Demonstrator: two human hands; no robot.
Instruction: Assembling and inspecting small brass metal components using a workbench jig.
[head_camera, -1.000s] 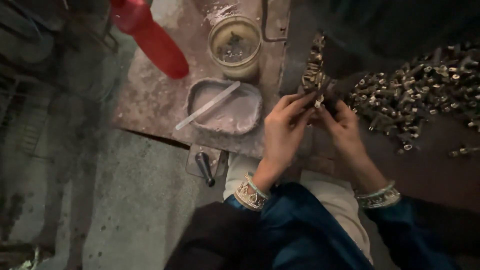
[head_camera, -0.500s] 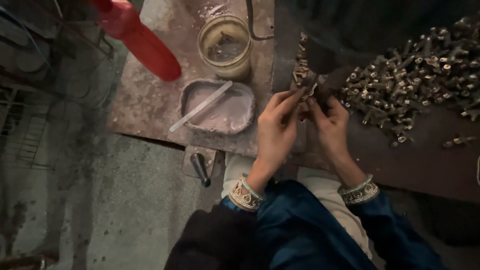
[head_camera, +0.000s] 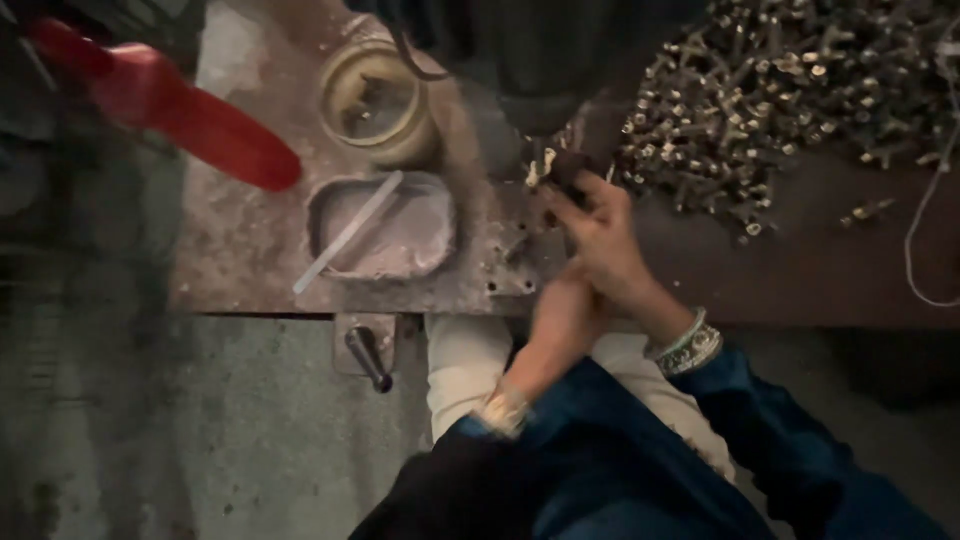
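While our right hand (head_camera: 598, 232) pinches a small brass part (head_camera: 545, 168), left hand (head_camera: 560, 318) braces beneath; grip unclear; seating comes next, needing steadiness.

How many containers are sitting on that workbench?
2. A round jar stands at the bench's far side; a shallow rectangular tray with a white stick lies just nearer. Others may be hidden beyond the frame.

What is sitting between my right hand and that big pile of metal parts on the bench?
Nothing visible. The right hand holds a small dark piece at the pile's near edge, and the pile of metal parts starts just beside its fingers, with only bare bench there. The left hand sits below, out of the way.
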